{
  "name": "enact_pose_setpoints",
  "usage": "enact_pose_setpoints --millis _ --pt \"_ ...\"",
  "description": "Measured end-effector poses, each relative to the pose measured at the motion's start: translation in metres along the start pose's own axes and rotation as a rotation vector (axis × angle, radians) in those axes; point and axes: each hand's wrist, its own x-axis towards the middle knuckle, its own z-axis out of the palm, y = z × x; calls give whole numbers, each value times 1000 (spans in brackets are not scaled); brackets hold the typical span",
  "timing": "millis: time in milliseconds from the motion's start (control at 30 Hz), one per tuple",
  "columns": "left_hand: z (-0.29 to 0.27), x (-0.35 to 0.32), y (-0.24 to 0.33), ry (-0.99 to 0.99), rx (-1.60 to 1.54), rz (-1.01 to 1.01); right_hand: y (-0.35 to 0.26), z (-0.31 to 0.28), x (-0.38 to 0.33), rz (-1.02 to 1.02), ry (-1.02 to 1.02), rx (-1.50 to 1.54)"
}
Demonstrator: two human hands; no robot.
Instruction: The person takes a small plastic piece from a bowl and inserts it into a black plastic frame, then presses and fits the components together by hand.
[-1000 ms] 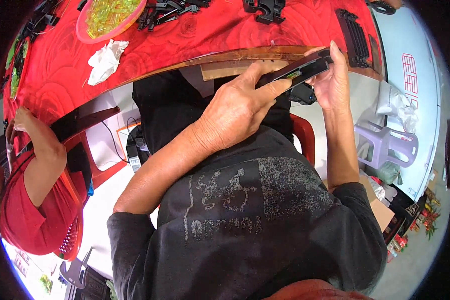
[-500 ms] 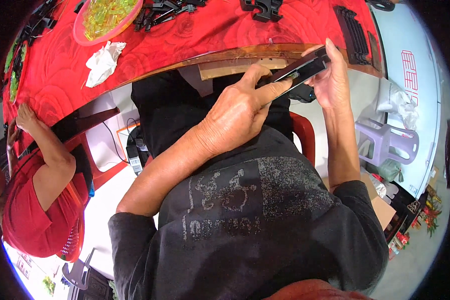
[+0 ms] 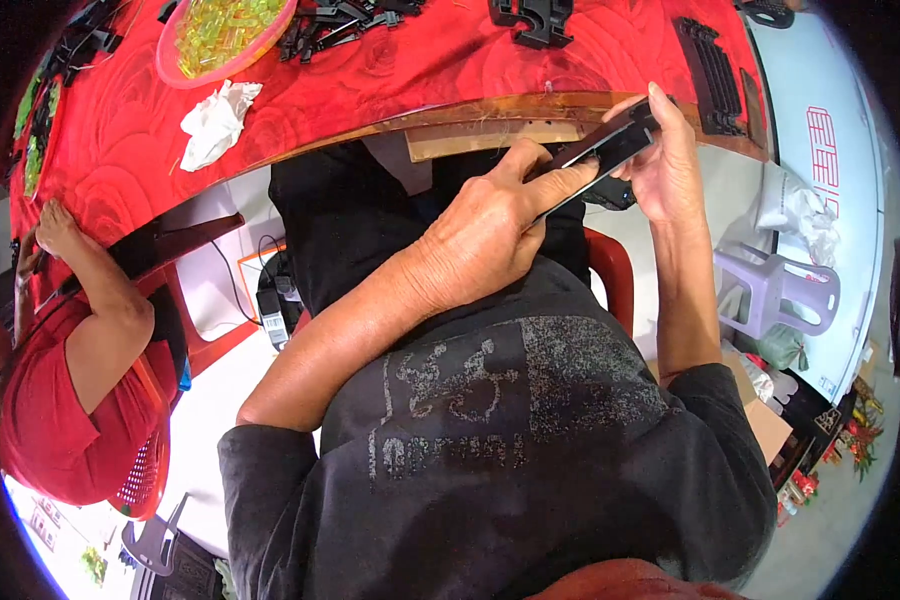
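Long black plastic strip [image 3: 605, 150], held just below the red worktop [image 3: 450, 60] edge; left hand [image 3: 485, 235] fingers closed along its lower end; right hand [image 3: 670, 165] gripping its upper end; fitting apparently unfinished; more black parts [image 3: 715, 70] waiting on worktop.

A red-clothed surface [image 3: 450, 60] with a wooden edge spans the far side. Below it the floor [image 3: 220, 300] is pale (bright daylight falls on it). A red chair [image 3: 612, 275] stands near, a lilac plastic stool [image 3: 780, 290] to the right, cardboard boxes [image 3: 760, 415] beside it.
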Motion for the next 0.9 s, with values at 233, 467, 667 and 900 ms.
enact_pose_setpoints --millis 233,467,667,900 --pt "5 1 -5 -33 -35 5 2 -6 -2 24 -9 -20" --pt "5 0 -8 241 30 92 0 1 8 45 107 45" --pt "1 -1 -5 192 76 73 6 0 10 25 63 70" --pt "3 -2 -4 170 82 25 8 1 11 17 45 74"
